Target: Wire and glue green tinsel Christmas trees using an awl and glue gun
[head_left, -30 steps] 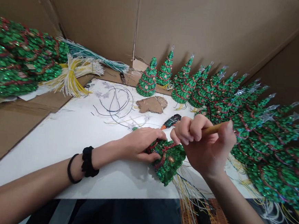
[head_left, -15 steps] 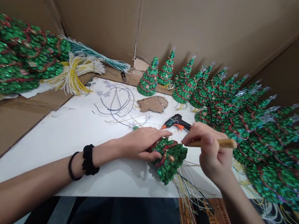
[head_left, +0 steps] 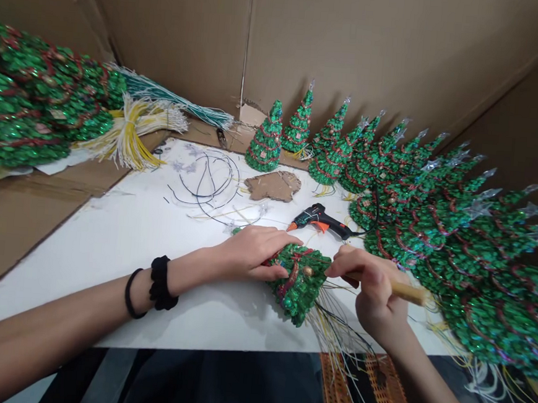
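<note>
A decorated green tree (head_left: pixel 301 291) is lying on its side at the near middle of the white desk (head_left: pixel 185 319), its tip pointing left and its base facing right. The left hand (head_left: pixel 252 253) is pressing over the tree's upper part, its grip closing thumb and fingers around it. At the right, the right hand (head_left: pixel 378 291) is gripping a wooden-handled tool (head_left: pixel 409 293), fingers curling firmly around it; the fingertips are hovering at the tree's base, and I cannot tell whether they are touching it. Thin wires (head_left: pixel 333 331) are trailing from the base over the near edge.

Just beyond, a black-and-orange glue gun (head_left: pixel 326 221) is lying with its nozzle pointing left; its small pale markings are staying too blurred to read. Farther off, a standing tree (head_left: pixel 265 136) is wearing a pale square tag (head_left: pixel 263 155), too small to make out. Starred trees (head_left: pixel 439 221) are crowding the right side.
</note>
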